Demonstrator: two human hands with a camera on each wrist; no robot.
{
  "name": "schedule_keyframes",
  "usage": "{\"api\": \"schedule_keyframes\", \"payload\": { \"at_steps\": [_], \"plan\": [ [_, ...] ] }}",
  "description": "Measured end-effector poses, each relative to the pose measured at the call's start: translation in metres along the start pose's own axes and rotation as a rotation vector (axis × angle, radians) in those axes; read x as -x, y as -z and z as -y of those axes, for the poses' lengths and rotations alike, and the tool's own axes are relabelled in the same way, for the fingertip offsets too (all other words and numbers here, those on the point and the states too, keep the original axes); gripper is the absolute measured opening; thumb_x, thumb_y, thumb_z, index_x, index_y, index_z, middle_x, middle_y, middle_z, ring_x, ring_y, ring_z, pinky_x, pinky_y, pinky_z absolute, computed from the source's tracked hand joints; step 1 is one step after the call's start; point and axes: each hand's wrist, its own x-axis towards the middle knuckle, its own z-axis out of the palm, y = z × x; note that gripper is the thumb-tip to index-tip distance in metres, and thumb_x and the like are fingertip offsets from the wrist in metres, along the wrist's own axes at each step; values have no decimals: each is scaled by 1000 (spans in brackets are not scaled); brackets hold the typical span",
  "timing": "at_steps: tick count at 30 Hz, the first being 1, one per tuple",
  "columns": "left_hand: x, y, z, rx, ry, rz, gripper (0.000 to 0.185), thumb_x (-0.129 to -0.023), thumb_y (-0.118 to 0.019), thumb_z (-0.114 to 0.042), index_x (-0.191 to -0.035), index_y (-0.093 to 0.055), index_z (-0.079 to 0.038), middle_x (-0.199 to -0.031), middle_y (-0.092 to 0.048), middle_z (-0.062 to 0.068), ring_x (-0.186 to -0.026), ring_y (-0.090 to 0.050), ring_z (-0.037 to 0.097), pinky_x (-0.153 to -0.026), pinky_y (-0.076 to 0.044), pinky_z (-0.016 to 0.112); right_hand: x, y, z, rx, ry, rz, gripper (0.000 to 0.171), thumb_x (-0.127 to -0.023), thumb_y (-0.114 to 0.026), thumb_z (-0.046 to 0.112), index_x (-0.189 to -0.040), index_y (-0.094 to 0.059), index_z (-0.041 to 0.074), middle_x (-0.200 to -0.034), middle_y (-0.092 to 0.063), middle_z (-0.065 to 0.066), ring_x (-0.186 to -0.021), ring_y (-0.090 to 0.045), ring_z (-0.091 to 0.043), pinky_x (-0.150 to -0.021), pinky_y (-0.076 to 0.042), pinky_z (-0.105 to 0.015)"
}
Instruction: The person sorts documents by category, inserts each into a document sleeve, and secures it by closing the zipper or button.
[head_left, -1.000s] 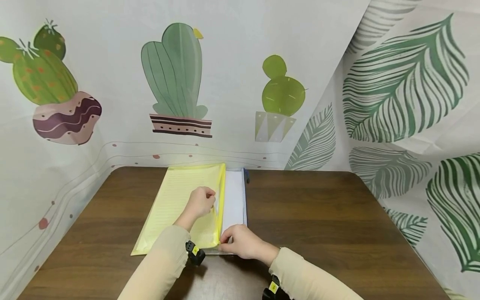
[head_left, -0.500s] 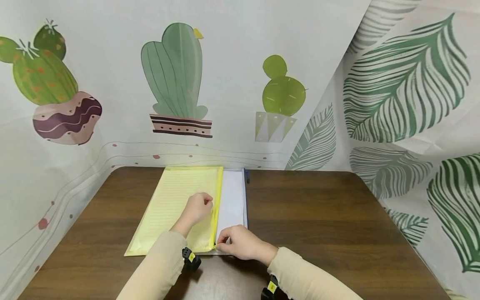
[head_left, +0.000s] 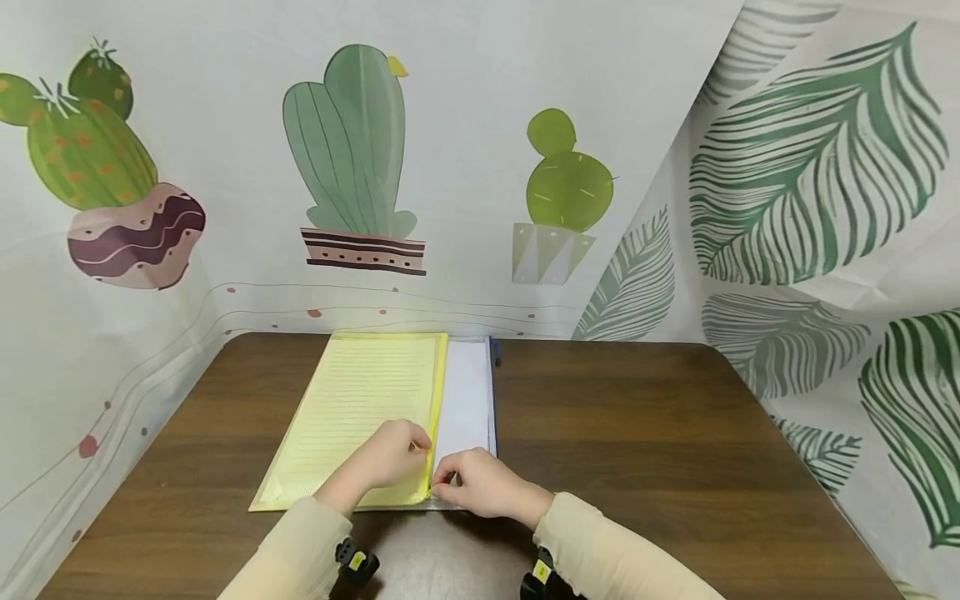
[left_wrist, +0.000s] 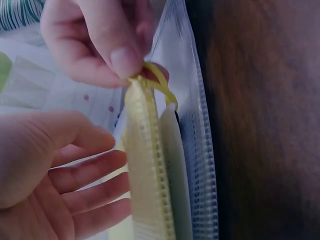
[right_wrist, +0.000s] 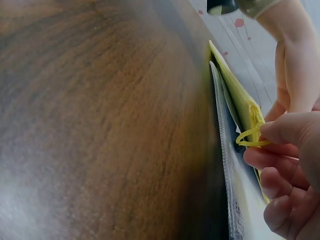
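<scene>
A translucent yellow zip folder (head_left: 375,375) with lined paper showing through lies on the table. Beneath it and jutting out to the right is a clear zip folder (head_left: 468,392) with a blue edge and white contents. My right hand (head_left: 483,483) pinches the yellow folder's near right corner, where a yellow loop (right_wrist: 252,137) sticks out by the thumb and index finger. Over the yellow folder's near part, my left hand (head_left: 390,454) is at its right edge. In the left wrist view, its fingers (left_wrist: 95,187) are loosely extended against or close to that edge.
The brown wooden table (head_left: 637,433) extends on both sides of the folders. Behind it hangs a pale cloth (head_left: 465,167) printed with cacti and leaves. Each wrist wears a small black camera (head_left: 356,562).
My left hand has slid along the yellow folder's right edge toward me, nearing the right hand. That edge gaped before and now lies flatter. The right hand has barely moved.
</scene>
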Motion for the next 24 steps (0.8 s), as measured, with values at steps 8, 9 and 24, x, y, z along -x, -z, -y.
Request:
{"api": "schedule_keyframes", "payload": {
  "at_steps": [8,9,24],
  "plan": [
    [21,6,-15,-86,-69,87,13,-71,-61,-4,-59,-58,-6,-58,-52,-5,-55,-45,7,-48,-40,24,-2,2,0,-15,8,-7,8,-86,-64,16,-80,-69,15,-73,-66,9,-58,-46,7,-56,-40,-9],
    [24,6,-17,-101,-65,88,20,-71,-62,-5,-54,-51,-10,-52,-43,-8,-50,-37,5,-44,-33,21,-2,1,0,-16,2,-9,8,-86,-65,16,-80,-69,15,-73,-66,10,-58,-45,8,-56,-40,-9],
    [41,-7,-23,-355,-60,-38,33,-70,-68,-13,-51,-42,-17,-49,-40,-7,-48,-34,7,-44,-34,25,-9,-2,2,-16,0,-48,8,-85,-66,17,-78,-68,15,-71,-66,10,-58,-45,7,-54,-39,-10]
  ]
}}
